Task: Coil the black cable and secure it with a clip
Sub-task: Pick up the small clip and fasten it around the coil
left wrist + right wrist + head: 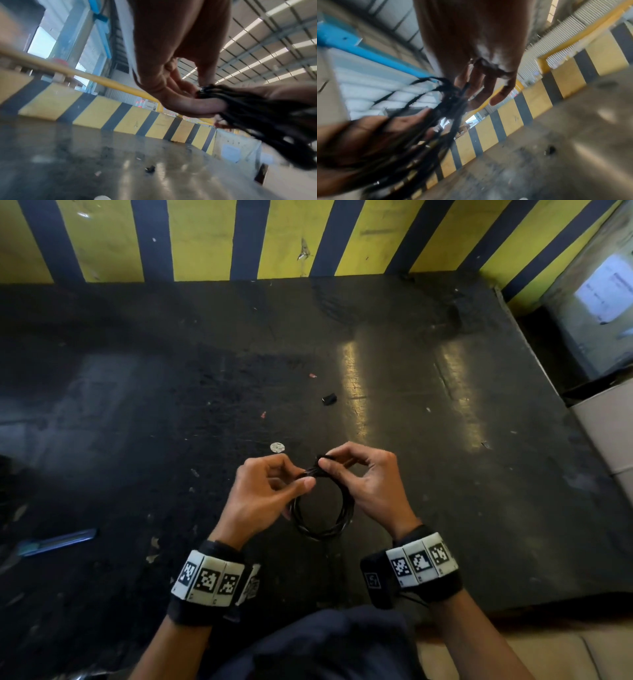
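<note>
- Head view: one black cable, wound into a single round coil of several turns, is held above the dark table in front of the person.
- Head view: the left hand pinches the top left of the coil between thumb and fingers; the right hand pinches the top of the coil, where the turns bunch together. Both hands are closed on the cable, and the lower part of the coil hangs free between the two wrists.
- Head view: two wristbands with black-and-white markers, one per wrist.
- Head view: one small black piece lies on the table beyond the hands, well apart from the coil; whether it is the clip cannot be told. One small round white disc lies just beyond the left hand. One blue tool lies at the left of the table. A yellow-and-black striped wall stands behind the table.
- Left wrist view: the left hand has curled fingers closed on the bundled cable; the strands are blurred and cannot be counted. The black piece lies on the table below.
- Right wrist view: the right hand grips the cable between thumb and fingers, with one finger extended clear of it. The left hand shows behind the blurred strands.
</note>
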A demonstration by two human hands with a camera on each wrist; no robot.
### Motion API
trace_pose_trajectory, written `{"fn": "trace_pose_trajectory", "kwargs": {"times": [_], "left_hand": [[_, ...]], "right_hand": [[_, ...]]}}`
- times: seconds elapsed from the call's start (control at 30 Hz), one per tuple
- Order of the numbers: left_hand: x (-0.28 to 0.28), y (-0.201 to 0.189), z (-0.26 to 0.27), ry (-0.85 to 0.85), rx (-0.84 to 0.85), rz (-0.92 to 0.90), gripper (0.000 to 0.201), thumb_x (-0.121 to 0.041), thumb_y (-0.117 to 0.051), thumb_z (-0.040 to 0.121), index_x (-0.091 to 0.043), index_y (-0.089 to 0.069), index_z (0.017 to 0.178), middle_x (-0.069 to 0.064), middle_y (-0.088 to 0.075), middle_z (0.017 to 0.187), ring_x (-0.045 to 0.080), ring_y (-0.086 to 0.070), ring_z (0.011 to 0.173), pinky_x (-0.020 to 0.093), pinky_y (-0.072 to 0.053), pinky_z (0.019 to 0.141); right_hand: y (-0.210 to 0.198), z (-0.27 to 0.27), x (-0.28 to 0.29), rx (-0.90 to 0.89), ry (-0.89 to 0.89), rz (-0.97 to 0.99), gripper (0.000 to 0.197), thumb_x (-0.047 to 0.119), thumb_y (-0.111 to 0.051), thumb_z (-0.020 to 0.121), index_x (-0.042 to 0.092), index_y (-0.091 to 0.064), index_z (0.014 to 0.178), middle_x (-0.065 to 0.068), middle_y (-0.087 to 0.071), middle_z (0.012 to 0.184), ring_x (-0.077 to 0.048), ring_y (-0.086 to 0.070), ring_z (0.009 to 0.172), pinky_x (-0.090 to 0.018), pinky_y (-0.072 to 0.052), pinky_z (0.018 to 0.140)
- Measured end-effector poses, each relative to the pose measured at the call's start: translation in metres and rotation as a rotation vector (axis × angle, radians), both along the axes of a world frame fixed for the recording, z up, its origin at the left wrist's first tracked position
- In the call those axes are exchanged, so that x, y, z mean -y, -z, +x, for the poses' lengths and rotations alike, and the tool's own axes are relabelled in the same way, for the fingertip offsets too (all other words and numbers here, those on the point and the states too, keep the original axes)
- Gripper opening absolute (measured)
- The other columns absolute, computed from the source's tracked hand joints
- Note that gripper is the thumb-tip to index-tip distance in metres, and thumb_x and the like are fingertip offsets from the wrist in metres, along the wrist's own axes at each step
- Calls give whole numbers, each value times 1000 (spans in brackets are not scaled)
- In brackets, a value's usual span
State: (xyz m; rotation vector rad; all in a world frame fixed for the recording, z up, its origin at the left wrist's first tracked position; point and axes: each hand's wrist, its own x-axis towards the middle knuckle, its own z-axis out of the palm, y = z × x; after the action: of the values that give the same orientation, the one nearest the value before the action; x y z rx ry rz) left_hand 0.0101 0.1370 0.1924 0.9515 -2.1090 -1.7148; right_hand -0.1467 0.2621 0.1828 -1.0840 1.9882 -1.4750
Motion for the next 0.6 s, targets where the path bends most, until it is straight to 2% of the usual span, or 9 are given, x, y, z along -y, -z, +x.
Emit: {"fn": "trace_pose_trajectory", "kwargs": {"times": [0.07,0.13,0.2,0.27,0.33,0.4,0.47,0.53,0.6], "left_hand": [[4,2,-5,-96,-51,45,18,-10,-78,87,3,-69,95,16,-78,90,25,-79,75,39,-64,53],[7,4,-10,-229,-124,120,21,-8,-75,90,8,-66,99,19,-77,92,19,-79,78,28,-62,55],[10,8,-13,-358,-204,173,21,-8,-72,92,8,-64,102,19,-77,97,24,-78,86,26,-62,62],[13,9,-17,-472,-284,226,18,-10,-70,94,4,-62,102,23,-75,103,30,-77,94,29,-64,66],[14,9,-20,-551,-350,284,13,-11,-69,95,-2,-61,101,26,-73,106,33,-75,99,32,-64,67],[11,8,-21,-570,-406,354,8,-9,-67,95,-7,-59,98,26,-71,109,33,-73,102,34,-64,70],[5,10,-20,-542,-428,396,9,-5,-66,95,-9,-58,95,26,-71,114,34,-73,107,38,-65,77],[-1,13,-17,-491,-400,366,11,-3,-68,93,-4,-59,98,24,-73,112,32,-74,107,42,-63,84],[-4,14,-11,-448,-349,318,19,-6,-70,92,4,-61,106,18,-77,108,29,-76,104,45,-62,87]], "right_hand": [[5,1,5,214,85,52,29,30,-80,85,15,-74,110,-2,-79,96,-15,-76,89,-31,-59,87],[5,1,10,459,151,115,48,39,-79,83,17,-67,124,-6,-79,105,-20,-78,94,-38,-59,94],[1,2,13,631,135,153,44,37,-78,86,16,-66,122,-10,-79,105,-21,-78,94,-37,-60,90],[-6,6,16,710,124,124,32,26,-79,85,14,-69,114,-14,-80,104,-22,-78,89,-33,-62,82],[-7,10,20,783,191,47,39,15,-82,82,5,-67,117,-18,-78,104,-22,-78,84,-33,-62,80],[-6,11,26,844,293,-47,43,8,-82,80,-1,-67,120,-19,-78,106,-27,-78,90,-33,-63,80],[-6,12,32,861,356,-142,37,4,-78,83,-2,-69,119,-19,-78,106,-32,-76,99,-37,-62,86],[-8,12,36,862,374,-240,33,-2,-72,86,-2,-69,120,-20,-78,106,-30,-78,92,-37,-63,88],[-8,12,37,822,362,-283,34,-5,-69,88,-3,-69,121,-17,-79,103,-25,-77,80,-32,-64,83]]}}
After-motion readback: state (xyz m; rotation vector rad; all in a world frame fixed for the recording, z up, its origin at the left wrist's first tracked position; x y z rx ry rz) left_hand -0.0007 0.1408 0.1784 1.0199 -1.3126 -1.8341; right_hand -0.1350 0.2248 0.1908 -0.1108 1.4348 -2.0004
